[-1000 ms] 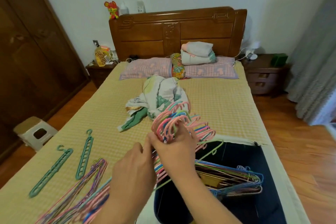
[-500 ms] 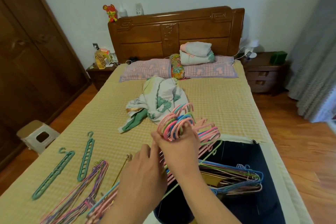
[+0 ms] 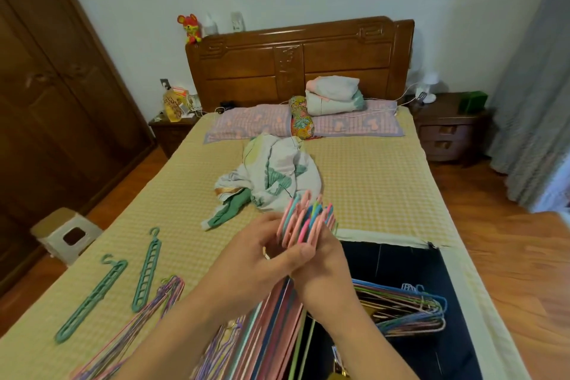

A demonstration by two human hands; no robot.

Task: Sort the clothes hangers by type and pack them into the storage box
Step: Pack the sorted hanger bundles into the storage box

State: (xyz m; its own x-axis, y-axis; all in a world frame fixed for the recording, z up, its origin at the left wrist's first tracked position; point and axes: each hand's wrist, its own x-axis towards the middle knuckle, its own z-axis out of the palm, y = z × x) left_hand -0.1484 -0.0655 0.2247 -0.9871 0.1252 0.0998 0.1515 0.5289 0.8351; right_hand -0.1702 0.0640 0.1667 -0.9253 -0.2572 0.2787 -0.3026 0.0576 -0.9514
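A thick bundle of pink, blue and green plastic hangers point(image 3: 303, 222) stands upright in front of me, hooks up. My left hand point(image 3: 262, 259) and my right hand point(image 3: 324, 268) both grip it just under the hooks. To the right lies the dark storage box point(image 3: 410, 259), open, with a stack of thin coloured hangers point(image 3: 404, 308) inside. Two teal multi-hole hangers point(image 3: 146, 271) point(image 3: 92, 296) lie on the bed at left. Beside them sits a pile of thin purple and pink hangers point(image 3: 148, 318).
The yellow checked bed point(image 3: 370, 182) carries a crumpled floral garment point(image 3: 271, 176) in the middle and pillows at the head. A small stool point(image 3: 63, 233) stands on the floor at left, nightstands flank the headboard, and a wardrobe fills the left wall.
The bundle's hooks have been squeezed together into a tighter, upright stack. My left hand has risen to clasp the bundle beside my right hand.
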